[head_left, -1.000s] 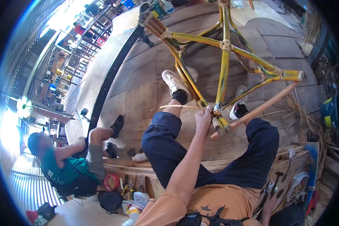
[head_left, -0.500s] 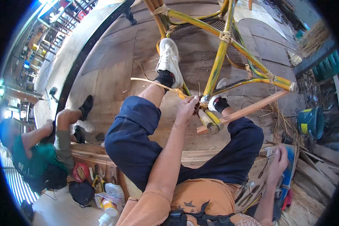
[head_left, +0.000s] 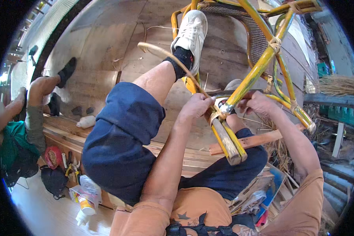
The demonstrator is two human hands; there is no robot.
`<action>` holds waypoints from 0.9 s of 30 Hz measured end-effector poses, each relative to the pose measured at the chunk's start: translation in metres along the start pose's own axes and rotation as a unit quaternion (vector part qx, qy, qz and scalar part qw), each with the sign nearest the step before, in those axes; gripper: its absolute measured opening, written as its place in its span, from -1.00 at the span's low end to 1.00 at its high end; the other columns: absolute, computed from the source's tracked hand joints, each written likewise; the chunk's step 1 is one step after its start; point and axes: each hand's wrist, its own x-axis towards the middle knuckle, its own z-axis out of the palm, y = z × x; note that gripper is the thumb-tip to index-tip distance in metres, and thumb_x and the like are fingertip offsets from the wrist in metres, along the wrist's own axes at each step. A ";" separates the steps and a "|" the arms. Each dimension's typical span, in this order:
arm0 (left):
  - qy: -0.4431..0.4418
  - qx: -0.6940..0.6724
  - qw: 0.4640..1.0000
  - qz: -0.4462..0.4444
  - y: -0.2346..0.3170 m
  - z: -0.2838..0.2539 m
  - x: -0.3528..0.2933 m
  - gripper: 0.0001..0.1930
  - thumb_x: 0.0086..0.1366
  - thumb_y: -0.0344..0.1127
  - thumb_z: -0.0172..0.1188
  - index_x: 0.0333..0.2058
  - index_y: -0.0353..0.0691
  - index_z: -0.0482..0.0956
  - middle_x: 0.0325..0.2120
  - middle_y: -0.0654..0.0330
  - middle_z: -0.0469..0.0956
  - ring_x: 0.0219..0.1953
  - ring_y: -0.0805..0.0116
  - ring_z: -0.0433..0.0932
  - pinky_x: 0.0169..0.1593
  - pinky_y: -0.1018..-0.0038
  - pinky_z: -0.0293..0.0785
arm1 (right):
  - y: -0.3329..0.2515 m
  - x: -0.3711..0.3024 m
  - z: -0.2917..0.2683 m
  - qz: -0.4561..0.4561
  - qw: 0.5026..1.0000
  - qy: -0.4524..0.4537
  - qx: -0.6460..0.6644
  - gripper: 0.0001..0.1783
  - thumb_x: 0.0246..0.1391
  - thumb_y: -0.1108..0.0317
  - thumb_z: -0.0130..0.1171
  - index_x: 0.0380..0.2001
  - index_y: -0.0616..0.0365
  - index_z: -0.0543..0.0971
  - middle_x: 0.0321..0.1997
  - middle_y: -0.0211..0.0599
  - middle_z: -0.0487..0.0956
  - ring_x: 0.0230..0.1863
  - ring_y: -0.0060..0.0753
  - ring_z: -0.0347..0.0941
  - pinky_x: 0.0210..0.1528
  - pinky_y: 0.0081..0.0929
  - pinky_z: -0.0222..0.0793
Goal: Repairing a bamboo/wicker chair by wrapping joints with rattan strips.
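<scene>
yellow pole frame streaked with green and black (head_left: 255, 67), pale tan fibre bindings (head_left: 275, 45), thin curved tan strip (head_left: 161, 49), dark woven mesh panel (head_left: 257, 43), reddish-brown flat wooden slat (head_left: 267, 137), navy cloth trousers (head_left: 126, 122), white lace-up shoe (head_left: 192, 33), black sock (head_left: 185, 59), orange shirt with dark star (head_left: 206, 200)

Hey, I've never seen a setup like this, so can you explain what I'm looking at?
Sure. There's no robot: a wide camera worn on someone's head looks down, which bends the edges. These are that person's bare hands. The left hand holds a pale strip against a yellow frame. The right hand is across the frame; whether it grips anything is unclear. At lower left, a black bag and a yellow-and-white tub sit on a pale surface.
</scene>
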 end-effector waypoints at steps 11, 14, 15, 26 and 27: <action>0.050 -0.040 0.996 0.070 -0.024 0.016 0.015 -0.72 0.26 -0.22 0.15 -0.35 -0.41 0.57 -0.55 0.22 0.54 -0.51 0.52 0.46 -0.42 0.52 0.42 | -0.003 0.048 0.029 -0.076 0.966 -0.240 0.064 -0.68 0.13 0.31 0.16 -0.03 0.08 0.57 -0.15 -0.47 0.55 -0.23 -0.72 0.41 -0.34 -0.72 0.35; 0.042 -0.012 0.998 0.038 -0.019 0.016 0.013 -0.69 0.26 -0.20 0.14 -0.33 -0.42 0.57 -0.56 0.17 0.54 -0.52 0.50 0.46 -0.41 0.48 0.43 | 0.001 0.045 0.033 -0.124 0.970 -0.208 0.009 -0.74 0.13 0.36 0.15 -0.09 0.11 0.59 -0.21 -0.50 0.57 -0.25 -0.71 0.37 -0.29 -0.68 0.32; 0.047 -0.007 0.998 0.034 -0.016 0.016 0.012 -0.69 0.27 -0.20 0.13 -0.32 -0.42 0.57 -0.55 0.14 0.55 -0.51 0.47 0.47 -0.40 0.46 0.43 | 0.003 0.044 0.035 -0.160 0.968 -0.195 -0.015 -0.75 0.13 0.37 0.15 -0.10 0.12 0.59 -0.22 -0.50 0.57 -0.25 -0.69 0.38 -0.29 -0.65 0.33; 0.149 0.052 0.964 0.214 0.011 0.028 -0.060 -0.72 0.31 -0.40 -0.01 -0.05 -0.40 0.44 -0.30 -0.08 0.60 -0.21 0.15 0.61 -0.08 0.34 0.48 | 0.016 0.018 0.039 -0.085 0.988 -0.036 -0.125 -0.82 0.01 0.37 0.19 -0.31 0.21 0.59 -0.48 -0.32 0.60 -0.48 -0.49 0.47 -0.42 -0.45 0.38; 0.118 0.073 0.962 0.234 0.014 0.029 -0.061 -0.72 0.30 -0.44 -0.03 -0.04 -0.40 0.43 -0.28 -0.08 0.60 -0.20 0.16 0.61 -0.07 0.34 0.48 | 0.013 0.013 0.040 -0.012 0.998 -0.055 -0.029 -0.80 0.01 0.32 0.20 -0.36 0.25 0.60 -0.45 -0.35 0.63 -0.47 -0.51 0.47 -0.37 -0.48 0.38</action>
